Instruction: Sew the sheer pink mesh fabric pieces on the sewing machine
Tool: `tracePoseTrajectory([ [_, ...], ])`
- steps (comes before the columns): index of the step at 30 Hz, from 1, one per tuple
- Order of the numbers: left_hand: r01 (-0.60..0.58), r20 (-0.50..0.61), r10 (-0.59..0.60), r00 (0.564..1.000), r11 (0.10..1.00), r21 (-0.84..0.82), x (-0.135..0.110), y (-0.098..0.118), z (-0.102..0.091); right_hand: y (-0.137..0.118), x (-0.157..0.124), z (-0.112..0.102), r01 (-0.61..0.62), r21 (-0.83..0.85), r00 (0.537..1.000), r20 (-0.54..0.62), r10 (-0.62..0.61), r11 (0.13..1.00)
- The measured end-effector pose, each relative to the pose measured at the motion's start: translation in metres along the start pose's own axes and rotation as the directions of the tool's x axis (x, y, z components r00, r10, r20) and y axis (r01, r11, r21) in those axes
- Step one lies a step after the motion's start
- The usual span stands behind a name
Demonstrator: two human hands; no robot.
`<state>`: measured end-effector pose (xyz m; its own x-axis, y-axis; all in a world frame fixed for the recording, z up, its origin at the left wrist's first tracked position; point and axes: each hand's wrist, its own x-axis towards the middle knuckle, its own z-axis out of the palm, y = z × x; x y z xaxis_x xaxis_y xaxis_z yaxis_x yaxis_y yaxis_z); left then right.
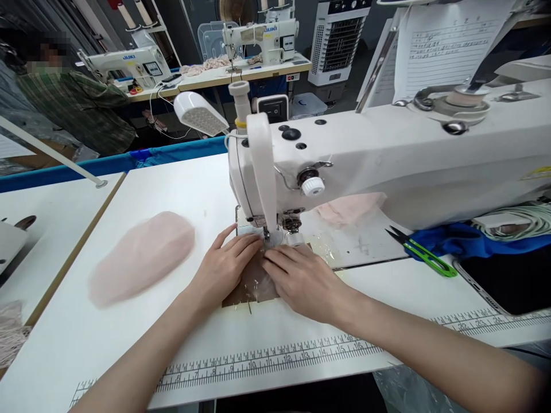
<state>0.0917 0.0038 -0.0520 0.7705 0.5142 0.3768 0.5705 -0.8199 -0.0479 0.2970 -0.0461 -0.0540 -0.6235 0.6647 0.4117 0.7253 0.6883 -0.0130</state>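
Ruler markings (275,358) run along the near edge of the white surface (181,189). Just beyond them, the left hand (224,269) and the right hand (301,281) lie flat and open, grasping nothing, fingers pressed down on a small brownish piece of fabric (253,284) with a shiny clear layer on it. The piece sits between the hands, its far end under the needle foot (267,234) of the white sewing machine (387,155). To the left lies a pale pink fabric piece (142,255), well apart from the hands. To the right, green-handled thread snips (424,252) rest beside blue cloth (465,241). More pink fabric (350,207) shows behind the needle. Farther off, a person in a striped shirt (77,106) sits by other sewing machines (262,37).
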Motion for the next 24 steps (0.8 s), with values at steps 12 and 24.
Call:
tracePoseTrajectory([
  [12, -0.017, 0.014, 0.018, 1.0, 0.998, -0.055, -0.002, 0.004, 0.007, 0.021, -0.004, 0.004, -0.181, 0.026, 0.983, 0.032, 0.18, 0.983],
  [24, -0.01, 0.031, 0.006, 1.0, 0.993, 0.115, -0.001, 0.024, 0.009, 0.031, 0.002, 0.007, -0.186, 0.018, 0.982, 0.031, 0.186, 0.982],
])
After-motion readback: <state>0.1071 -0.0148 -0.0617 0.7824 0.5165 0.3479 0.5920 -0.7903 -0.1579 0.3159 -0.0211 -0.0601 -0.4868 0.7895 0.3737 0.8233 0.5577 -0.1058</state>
